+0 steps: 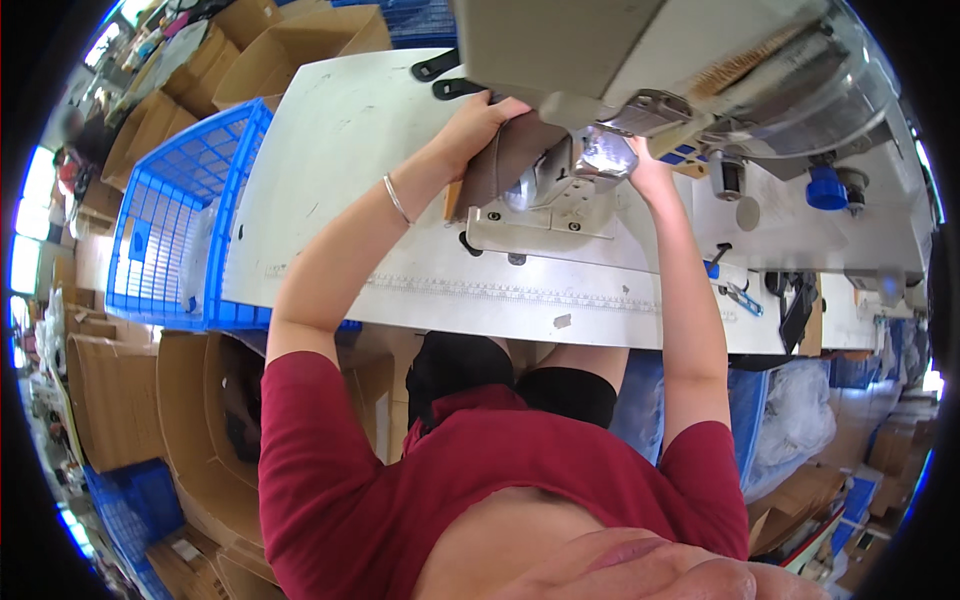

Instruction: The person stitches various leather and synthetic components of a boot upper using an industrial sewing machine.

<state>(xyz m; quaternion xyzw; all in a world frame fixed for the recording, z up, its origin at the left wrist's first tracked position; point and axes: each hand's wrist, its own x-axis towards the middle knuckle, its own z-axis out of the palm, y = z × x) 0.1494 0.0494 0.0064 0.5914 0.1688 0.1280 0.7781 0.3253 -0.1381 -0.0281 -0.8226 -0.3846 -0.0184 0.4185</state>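
My left hand [482, 132] grips the upper end of a brown piece [510, 160], leather or thick cloth, with thumb and fingers around its edge. The piece stands against the working end of a sewing machine [590, 40], next to its lit needle area and metal bed plate [540, 232]. My right hand [650, 172] reaches to the far side of the machine's shiny metal part [608, 152]. Its fingers are mostly hidden there, so what they touch does not show. A strip of orange-tan material [452, 202] peeks out beside the brown piece's lower left edge.
The white table [340, 180] has a ruler strip [480, 288] along its near edge. A blue plastic crate [180, 225] stands at the left, with cardboard boxes [300, 50] behind. Snips [745, 298] and a black object [797, 310] lie at the right.
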